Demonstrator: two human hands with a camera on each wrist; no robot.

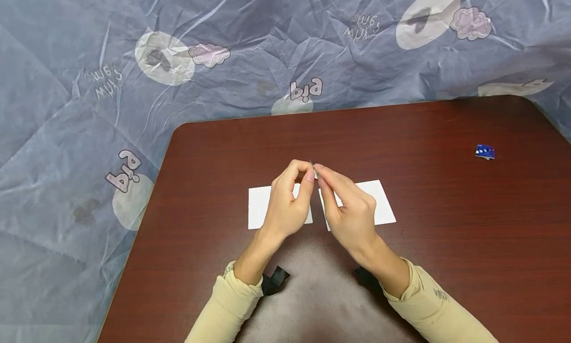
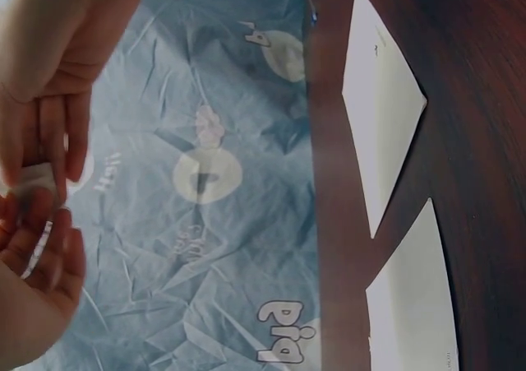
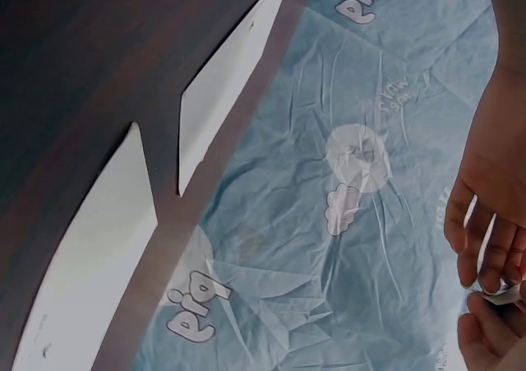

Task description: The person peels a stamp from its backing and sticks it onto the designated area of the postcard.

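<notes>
Above the middle of the table, my left hand (image 1: 287, 204) and right hand (image 1: 352, 214) meet at their fingertips. Between them they pinch a small pale piece (image 1: 315, 175), mostly covered by the fingers. A whitish flat part of this piece (image 2: 34, 176) shows in the left wrist view, and a shiny edge of it appears in the right wrist view. Its exact kind cannot be made out. Beneath the hands lie two white cards, the left card (image 1: 257, 207) and the right card (image 1: 384, 206), side by side with a narrow gap.
A small blue packet (image 1: 485, 151) lies at the right on the dark reddish-brown table (image 1: 446, 254). Behind and left of the table hangs a crinkled blue sheet (image 1: 250, 50) with printed patterns. Black straps (image 1: 275, 281) show at the wrists.
</notes>
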